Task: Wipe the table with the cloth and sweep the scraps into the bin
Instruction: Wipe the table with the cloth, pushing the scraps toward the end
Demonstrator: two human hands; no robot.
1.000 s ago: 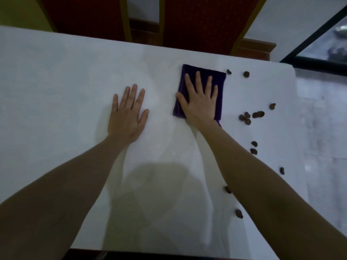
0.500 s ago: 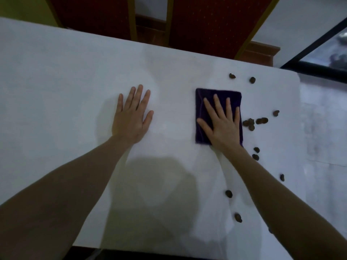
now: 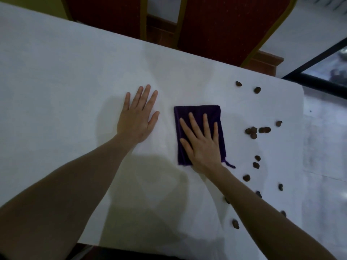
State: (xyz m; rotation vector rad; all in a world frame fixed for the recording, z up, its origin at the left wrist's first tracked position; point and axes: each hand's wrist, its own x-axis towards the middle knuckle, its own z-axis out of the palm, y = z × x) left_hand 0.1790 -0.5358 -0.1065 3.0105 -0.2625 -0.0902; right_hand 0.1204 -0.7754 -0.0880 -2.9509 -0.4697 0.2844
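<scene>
Looking down, head view:
Right hand [image 3: 203,145]: palm down, fingers straight and spread, pressing flat on the cloth [image 3: 197,114]; forearm runs in from 5 o'clock.
Left hand [image 3: 139,118]: flat on the table [image 3: 56,76], fingers straight and close together, holding nothing; forearm from 7 o'clock.
Cloth: dark purple, folded, at table centre, just beside the left hand at its 3 o'clock.
Scraps [image 3: 253,130]: brown bits scattered at the cloth's 1 to 5 o'clock, apart from it.
Chairs [image 3: 221,23]: red-backed, at 12 o'clock beyond the table.
</scene>
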